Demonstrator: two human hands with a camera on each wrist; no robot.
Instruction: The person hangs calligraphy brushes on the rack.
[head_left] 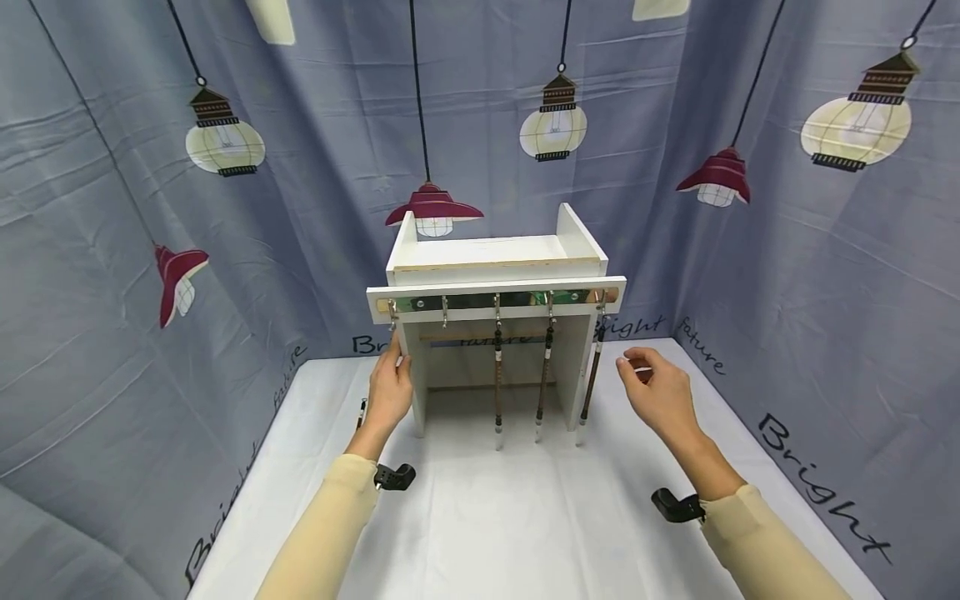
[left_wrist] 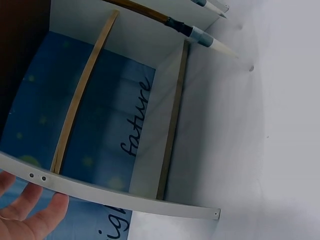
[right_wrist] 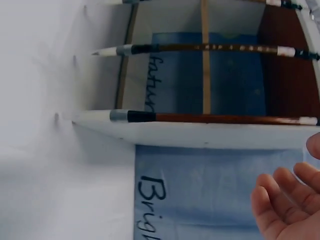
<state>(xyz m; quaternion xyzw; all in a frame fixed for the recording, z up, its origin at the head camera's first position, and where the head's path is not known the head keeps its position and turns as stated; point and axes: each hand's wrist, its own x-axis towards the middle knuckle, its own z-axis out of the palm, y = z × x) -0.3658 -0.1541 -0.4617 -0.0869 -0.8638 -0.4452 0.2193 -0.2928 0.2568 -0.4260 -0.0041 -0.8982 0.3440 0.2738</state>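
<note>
A white brush stand has a hook rail across its front, with three writing brushes hanging tips down from the middle and right hooks. My left hand is at the stand's left side, its fingertips against the outer face of the side panel. Just right of the stand, my right hand is in the air with loosely bent fingers and nothing in them. Nearest to it is the rightmost brush, which has a brown handle and a white tip.
A short bit of a thin dark stick shows beside the left wrist, the rest hidden. The stand is on a white-covered table. Grey-blue curtains printed with lamps surround it at the back and sides.
</note>
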